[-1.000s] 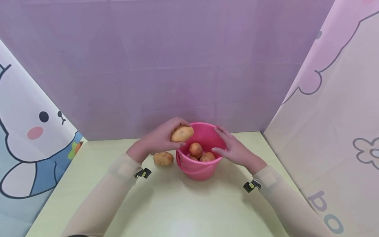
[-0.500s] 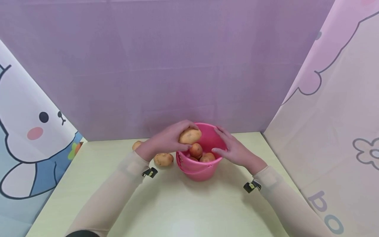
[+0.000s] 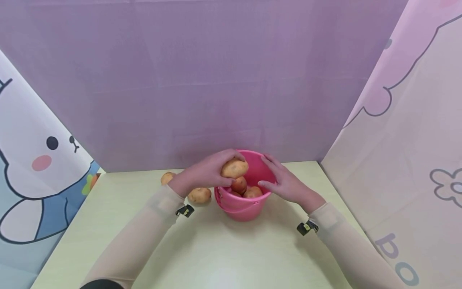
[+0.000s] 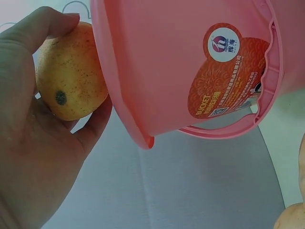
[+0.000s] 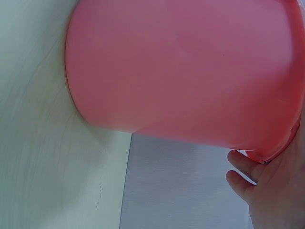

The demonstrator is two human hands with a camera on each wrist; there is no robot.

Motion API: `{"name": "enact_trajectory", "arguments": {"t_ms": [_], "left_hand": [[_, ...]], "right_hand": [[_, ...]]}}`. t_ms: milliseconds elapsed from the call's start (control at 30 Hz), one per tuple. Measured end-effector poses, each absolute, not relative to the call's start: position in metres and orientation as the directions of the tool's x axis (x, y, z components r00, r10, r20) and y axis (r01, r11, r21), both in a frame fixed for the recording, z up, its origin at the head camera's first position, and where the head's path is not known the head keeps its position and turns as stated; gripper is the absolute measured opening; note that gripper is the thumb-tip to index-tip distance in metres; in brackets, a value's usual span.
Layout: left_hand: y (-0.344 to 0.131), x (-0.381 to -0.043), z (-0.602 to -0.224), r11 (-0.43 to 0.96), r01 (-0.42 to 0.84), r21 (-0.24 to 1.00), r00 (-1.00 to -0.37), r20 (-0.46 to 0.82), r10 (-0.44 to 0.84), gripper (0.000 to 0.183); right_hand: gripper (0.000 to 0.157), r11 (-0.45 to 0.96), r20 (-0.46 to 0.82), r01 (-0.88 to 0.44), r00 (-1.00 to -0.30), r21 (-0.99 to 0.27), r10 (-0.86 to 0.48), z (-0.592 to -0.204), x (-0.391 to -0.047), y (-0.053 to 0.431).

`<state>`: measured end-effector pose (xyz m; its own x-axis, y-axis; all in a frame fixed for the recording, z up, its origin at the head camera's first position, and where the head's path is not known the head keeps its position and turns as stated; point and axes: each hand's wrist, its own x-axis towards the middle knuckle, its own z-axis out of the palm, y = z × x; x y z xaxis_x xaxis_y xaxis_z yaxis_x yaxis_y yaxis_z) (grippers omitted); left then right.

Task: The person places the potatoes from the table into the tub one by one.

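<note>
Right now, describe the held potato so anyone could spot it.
Find the pink bucket on the pale table. At its rim, the left hand grips a yellow potato. Only this one is held; other potatoes lie in the bucket or beside it.

Yellow oval potato (image 3: 234, 168) in the left hand (image 3: 207, 169): palm hides one end from me.
Pale yellow potato (image 3: 167, 177) behind that wrist: I see only part.
Rust-brown round potatoes (image 3: 252, 192), right of that hand: overlapped, partly behind the pink plastic bucket (image 3: 243, 212).
Orange-red printed sticker (image 4: 228, 81) beside it: finest print illegible to me.
Right hand (image 5: 281, 186): cut off by its wrist view's edge.
</note>
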<state>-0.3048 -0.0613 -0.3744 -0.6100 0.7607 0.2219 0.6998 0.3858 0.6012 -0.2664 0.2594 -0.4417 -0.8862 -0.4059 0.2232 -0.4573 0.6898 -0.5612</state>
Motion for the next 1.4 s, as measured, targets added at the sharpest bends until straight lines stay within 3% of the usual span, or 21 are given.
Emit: {"name": "enact_trajectory", "arguments": {"t_ms": [900,1400], "left_hand": [[-0.069,-0.304,-0.376,0.407,0.723,0.559,-0.593,0.198,0.780,0.051],[-0.122,-0.304,-0.393,0.404,0.691,0.599,-0.637,0.241,0.733,0.049]], "right_hand": [[0.096,0.698,0.228,-0.468,-0.881,-0.542,-0.414,-0.441,-0.267,0.259],[0.098,0.704,0.204,-0.430,-0.900,-0.565,-0.386,-0.440,-0.264,0.259]]}}
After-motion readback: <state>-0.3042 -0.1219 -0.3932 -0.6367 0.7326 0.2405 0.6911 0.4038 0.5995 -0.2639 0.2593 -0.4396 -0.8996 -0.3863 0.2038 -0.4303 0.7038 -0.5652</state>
